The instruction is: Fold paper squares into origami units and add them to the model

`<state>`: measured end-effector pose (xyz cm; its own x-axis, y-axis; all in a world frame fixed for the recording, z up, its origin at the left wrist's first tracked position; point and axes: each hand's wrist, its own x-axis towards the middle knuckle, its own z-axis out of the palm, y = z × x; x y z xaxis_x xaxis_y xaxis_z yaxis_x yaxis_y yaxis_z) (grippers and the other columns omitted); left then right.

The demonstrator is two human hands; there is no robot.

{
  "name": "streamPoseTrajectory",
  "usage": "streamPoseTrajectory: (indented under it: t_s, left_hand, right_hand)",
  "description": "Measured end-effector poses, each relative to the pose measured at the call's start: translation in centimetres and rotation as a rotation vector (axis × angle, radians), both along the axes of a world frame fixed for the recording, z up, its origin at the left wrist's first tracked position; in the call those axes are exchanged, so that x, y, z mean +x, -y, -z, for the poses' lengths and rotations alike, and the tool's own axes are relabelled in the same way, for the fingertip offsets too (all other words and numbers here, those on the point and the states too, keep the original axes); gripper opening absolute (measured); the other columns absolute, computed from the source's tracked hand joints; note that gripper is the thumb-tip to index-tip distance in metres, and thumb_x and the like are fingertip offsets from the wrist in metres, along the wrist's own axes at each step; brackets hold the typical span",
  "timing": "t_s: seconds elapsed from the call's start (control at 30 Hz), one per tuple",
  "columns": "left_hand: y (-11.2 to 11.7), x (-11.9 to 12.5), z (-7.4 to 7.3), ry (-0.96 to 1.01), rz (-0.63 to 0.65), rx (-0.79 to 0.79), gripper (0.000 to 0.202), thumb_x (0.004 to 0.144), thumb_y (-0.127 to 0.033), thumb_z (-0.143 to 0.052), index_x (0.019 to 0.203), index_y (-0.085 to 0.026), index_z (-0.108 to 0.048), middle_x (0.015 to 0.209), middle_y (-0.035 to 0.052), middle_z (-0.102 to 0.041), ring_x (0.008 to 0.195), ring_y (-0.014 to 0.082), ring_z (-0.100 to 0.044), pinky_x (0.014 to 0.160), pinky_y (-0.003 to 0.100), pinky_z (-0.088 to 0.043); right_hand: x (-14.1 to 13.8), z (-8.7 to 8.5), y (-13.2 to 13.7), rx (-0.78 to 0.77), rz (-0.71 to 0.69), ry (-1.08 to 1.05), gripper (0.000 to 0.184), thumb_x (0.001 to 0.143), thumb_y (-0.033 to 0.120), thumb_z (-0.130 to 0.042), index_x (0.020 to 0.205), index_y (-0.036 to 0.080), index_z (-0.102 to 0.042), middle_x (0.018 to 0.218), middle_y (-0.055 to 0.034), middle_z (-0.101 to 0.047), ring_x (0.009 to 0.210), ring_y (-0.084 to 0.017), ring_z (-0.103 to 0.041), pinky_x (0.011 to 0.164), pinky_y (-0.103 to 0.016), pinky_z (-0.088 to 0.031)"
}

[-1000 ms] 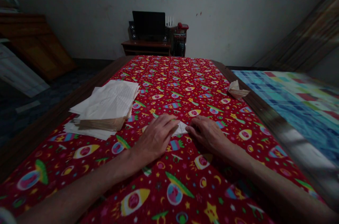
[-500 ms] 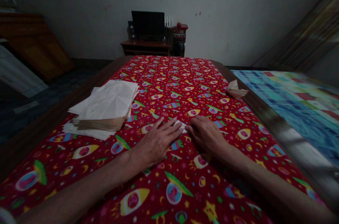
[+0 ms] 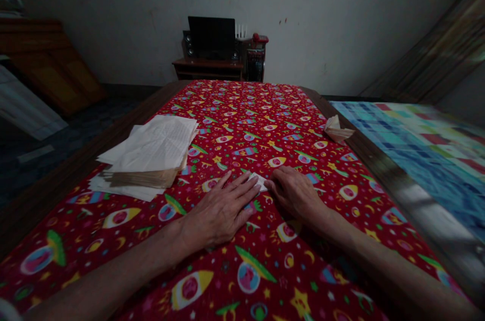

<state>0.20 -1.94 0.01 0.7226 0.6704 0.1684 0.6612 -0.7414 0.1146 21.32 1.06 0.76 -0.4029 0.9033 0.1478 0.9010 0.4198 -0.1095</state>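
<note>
A small piece of folded white paper [image 3: 259,182] lies on the red cloth between my hands. My left hand [image 3: 223,207] rests flat with its fingers stretched out, the fingertips covering the paper's left part. At the paper's right end, my right hand [image 3: 293,189] is closed, its fingers curled and the thumb against the edge. Part of the paper is hidden under both hands. To the left stands a stack of paper sheets [image 3: 155,144], some printed, with browned sheets lower down. A folded paper shape [image 3: 337,130] sits near the table's right edge.
The table is covered by a red cloth [image 3: 250,108] printed with rockets and stars, with dark wooden edges [image 3: 125,119]. Beyond its far end are a black monitor [image 3: 212,33] and a red telephone [image 3: 260,38]. A bed with a checked cover [image 3: 401,144] stands to the right.
My left hand has shifted very slightly, its fingers still flat on the paper. The right hand, the stack and the folded shape stay in place.
</note>
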Motion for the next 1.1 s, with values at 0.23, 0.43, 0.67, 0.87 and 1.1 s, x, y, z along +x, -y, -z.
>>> streamPoseTrajectory:
  t_s: [0.23, 0.43, 0.67, 0.87, 1.1]
  left_hand:
    - [0.0, 0.0, 0.1, -0.026, -0.010, 0.003, 0.047, 0.098, -0.035, -0.032, 0.143, -0.021, -0.030, 0.151, 0.0011, -0.029, 0.141, 0.0182, -0.019, 0.116, 0.044, -0.015]
    - [0.0, 0.0, 0.1, -0.008, -0.022, -0.015, 0.046, 0.099, -0.036, -0.028, 0.142, -0.023, -0.032, 0.151, -0.0005, -0.030, 0.141, 0.0176, -0.019, 0.116, 0.044, -0.012]
    - [0.1, -0.3, -0.1, -0.025, -0.021, 0.005, 0.047, 0.097, -0.032, -0.034, 0.143, -0.022, -0.030, 0.150, 0.0001, -0.031, 0.140, 0.0174, -0.023, 0.115, 0.041, -0.018]
    - [0.4, -1.3, -0.2, -0.039, -0.053, 0.033, 0.046, 0.096, -0.029, -0.039, 0.141, -0.025, -0.034, 0.148, -0.0015, -0.036, 0.138, 0.0176, -0.030, 0.113, 0.041, -0.023]
    - [0.5, -2.5, -0.1, -0.029, -0.037, 0.104, 0.040, 0.096, -0.028, -0.038, 0.136, -0.024, -0.044, 0.141, 0.0002, -0.046, 0.133, 0.0203, -0.038, 0.109, 0.040, -0.031]
  right_hand:
    - [0.3, 0.6, -0.2, 0.082, -0.017, -0.048, 0.025, 0.091, 0.034, -0.050, 0.077, 0.016, -0.060, 0.078, -0.0076, -0.063, 0.067, -0.017, -0.055, 0.059, -0.027, -0.038]
    - [0.6, 1.0, 1.9, 0.304, -0.345, -0.093, 0.031, 0.090, 0.016, -0.043, 0.118, 0.014, -0.058, 0.126, -0.0141, -0.058, 0.114, -0.026, -0.052, 0.090, -0.040, -0.046]
    - [1.4, 1.2, 4.1, 0.088, -0.438, -0.048, 0.054, 0.095, 0.027, -0.038, 0.145, 0.011, -0.027, 0.148, -0.0126, -0.033, 0.138, -0.020, -0.028, 0.112, -0.041, -0.030]
    - [3.0, 0.8, 4.4, 0.054, -0.420, -0.012, 0.052, 0.097, 0.031, -0.036, 0.144, 0.012, -0.031, 0.147, -0.0125, -0.034, 0.137, -0.021, -0.028, 0.112, -0.043, -0.031]
    - [3.6, 0.7, 4.7, 0.094, -0.384, -0.027, 0.046, 0.096, 0.028, -0.036, 0.139, 0.012, -0.040, 0.141, -0.0128, -0.045, 0.133, -0.022, -0.036, 0.108, -0.044, -0.037]
